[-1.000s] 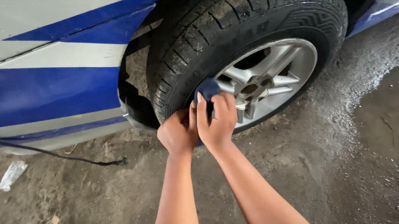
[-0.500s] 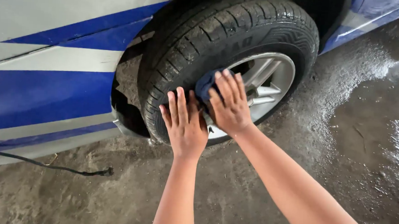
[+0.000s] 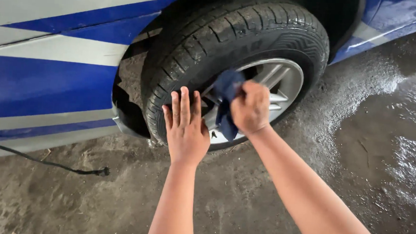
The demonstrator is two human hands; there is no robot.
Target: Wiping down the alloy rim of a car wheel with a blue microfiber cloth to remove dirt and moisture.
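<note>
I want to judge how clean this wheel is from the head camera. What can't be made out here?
- Part of the silver rim: hidden by the right hand and its dark blue cloth.
- Tyre sidewall at lower left: covered by the left hand.
- Wheel arch: too dark to read.
- Car body: cut off by the top and left edges.

The car body (image 3: 44, 70) fills the upper left, with grey and blue panels in slanting stripes. Below the car body, a thin black cable (image 3: 49, 163) lies on the concrete floor (image 3: 241, 199) and ends in a small dark plug. To the right of the car body, the floor is wet and shiny, with a puddle (image 3: 406, 137) reflecting light. Under the car body, near the cable, the floor looks dry and dusty.
</note>
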